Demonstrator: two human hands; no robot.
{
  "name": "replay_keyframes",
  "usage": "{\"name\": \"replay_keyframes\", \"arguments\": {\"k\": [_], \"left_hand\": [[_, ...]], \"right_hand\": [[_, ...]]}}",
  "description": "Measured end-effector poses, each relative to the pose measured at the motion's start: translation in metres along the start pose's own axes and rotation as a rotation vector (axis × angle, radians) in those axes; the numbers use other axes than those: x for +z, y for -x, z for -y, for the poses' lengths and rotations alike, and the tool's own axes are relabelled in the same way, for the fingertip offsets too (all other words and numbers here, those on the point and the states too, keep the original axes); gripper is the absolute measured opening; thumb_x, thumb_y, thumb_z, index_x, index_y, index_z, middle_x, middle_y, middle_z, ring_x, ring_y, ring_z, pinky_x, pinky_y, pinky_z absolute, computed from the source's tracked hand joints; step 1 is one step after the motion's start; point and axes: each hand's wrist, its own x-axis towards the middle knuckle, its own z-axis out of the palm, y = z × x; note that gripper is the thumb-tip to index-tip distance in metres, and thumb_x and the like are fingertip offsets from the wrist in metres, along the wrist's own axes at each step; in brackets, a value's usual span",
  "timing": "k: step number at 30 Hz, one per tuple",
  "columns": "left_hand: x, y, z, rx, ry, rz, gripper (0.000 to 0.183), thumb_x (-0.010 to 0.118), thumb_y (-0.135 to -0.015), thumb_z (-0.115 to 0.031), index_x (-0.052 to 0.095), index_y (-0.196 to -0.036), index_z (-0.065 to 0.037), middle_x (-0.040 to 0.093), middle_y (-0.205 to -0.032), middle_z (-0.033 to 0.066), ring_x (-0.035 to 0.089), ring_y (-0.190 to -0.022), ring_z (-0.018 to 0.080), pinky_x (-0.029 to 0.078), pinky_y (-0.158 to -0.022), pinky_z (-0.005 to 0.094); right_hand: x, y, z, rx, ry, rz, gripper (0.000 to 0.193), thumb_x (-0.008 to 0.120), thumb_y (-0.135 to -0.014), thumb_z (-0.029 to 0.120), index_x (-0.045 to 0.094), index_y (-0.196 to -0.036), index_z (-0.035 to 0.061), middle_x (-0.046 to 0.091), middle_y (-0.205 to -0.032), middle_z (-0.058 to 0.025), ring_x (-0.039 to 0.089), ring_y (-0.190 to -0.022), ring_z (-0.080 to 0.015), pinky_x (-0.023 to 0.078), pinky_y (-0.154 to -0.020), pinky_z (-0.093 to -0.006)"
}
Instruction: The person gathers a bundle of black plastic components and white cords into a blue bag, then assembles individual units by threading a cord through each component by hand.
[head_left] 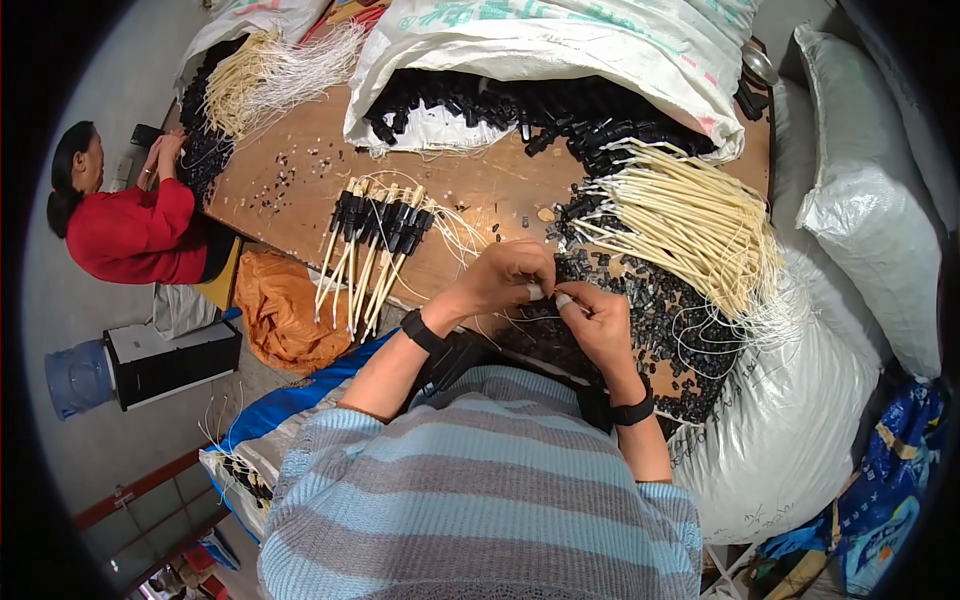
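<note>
My left hand [507, 279] and my right hand [602, 328] meet over the table's near edge. Fingers and thumb are pinched together on each, with the tips almost touching. Whatever lies between them is too small and hidden to make out. White wrapping covers a fingertip or thumb on both hands. Beneath and beside them spread many small black plastic pieces [690, 345]. To the right of my hands lies a thick bundle of cream rods [690, 225] with thin white strings. Left of them, several cream rods with black plastic fittings [385, 225] lie in a row, white strings trailing.
An open white sack [560, 45] spills black plastic parts [620, 120] at the table's [290, 190] far side. Full white sacks [780, 430] crowd the right. At left, a person in red [140, 235] works by another rod bundle [240, 85]. Orange cloth [285, 310] lies below the table.
</note>
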Motion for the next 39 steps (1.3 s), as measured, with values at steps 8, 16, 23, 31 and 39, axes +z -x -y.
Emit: {"name": "replay_keyframes", "arguments": {"k": [8, 16, 23, 31, 39], "left_hand": [[-0.015, 0.003, 0.012, 0.089, -0.506, -0.195, 0.015, 0.067, -0.072, -0.002, 0.067, -0.086, -0.007, 0.067, -0.088, 0.0079, 0.064, -0.083, 0.0236, 0.050, -0.073, 0.0331], [-0.029, 0.033, 0.007, -0.205, -0.687, -0.245, 0.024, 0.066, -0.073, -0.003, 0.069, -0.095, -0.012, 0.067, -0.089, 0.0089, 0.065, -0.079, 0.0272, 0.052, -0.068, 0.0364], [0.012, -0.009, 0.034, 0.081, -0.617, -0.238, 0.028, 0.066, -0.070, 0.004, 0.068, -0.094, -0.009, 0.062, -0.079, 0.0049, 0.062, -0.071, 0.0218, 0.050, -0.063, 0.0312], [0.047, -0.021, -0.013, -0.055, -0.100, -0.339, 0.027, 0.065, -0.067, 0.010, 0.062, -0.090, -0.004, 0.061, -0.079, 0.0035, 0.060, -0.070, 0.0126, 0.046, -0.061, 0.0265], [0.044, -0.022, -0.016, -0.183, -0.241, -0.441, 0.031, 0.066, -0.067, 0.004, 0.065, -0.097, -0.005, 0.061, -0.079, 0.0075, 0.063, -0.078, 0.0210, 0.050, -0.066, 0.0312]], "right_hand": [[-0.004, 0.006, -0.002, 0.045, 0.028, -0.023, 0.015, 0.064, -0.080, 0.011, 0.070, -0.091, 0.0017, 0.059, -0.057, -0.0071, 0.052, -0.051, -0.0089, 0.042, -0.050, -0.0261], [-0.009, 0.019, -0.017, 0.172, -0.194, -0.046, 0.006, 0.062, -0.088, 0.005, 0.065, -0.087, 0.0005, 0.042, -0.059, 0.0104, 0.033, -0.054, 0.0000, 0.028, -0.051, -0.0189], [-0.002, 0.010, -0.025, 0.315, -0.370, -0.202, 0.008, 0.061, -0.090, 0.006, 0.063, -0.085, 0.0001, 0.044, -0.059, 0.0112, 0.033, -0.053, 0.0020, 0.025, -0.048, -0.0183], [0.003, -0.010, -0.023, 0.263, -0.291, -0.141, 0.010, 0.063, -0.087, 0.007, 0.067, -0.092, -0.0008, 0.051, -0.060, 0.0080, 0.041, -0.054, 0.0003, 0.030, -0.047, -0.0192], [0.007, -0.010, -0.010, 0.263, -0.568, -0.156, 0.010, 0.060, -0.089, 0.003, 0.067, -0.096, -0.0003, 0.045, -0.062, 0.0107, 0.033, -0.055, 0.0007, 0.025, -0.051, -0.0176]]}}
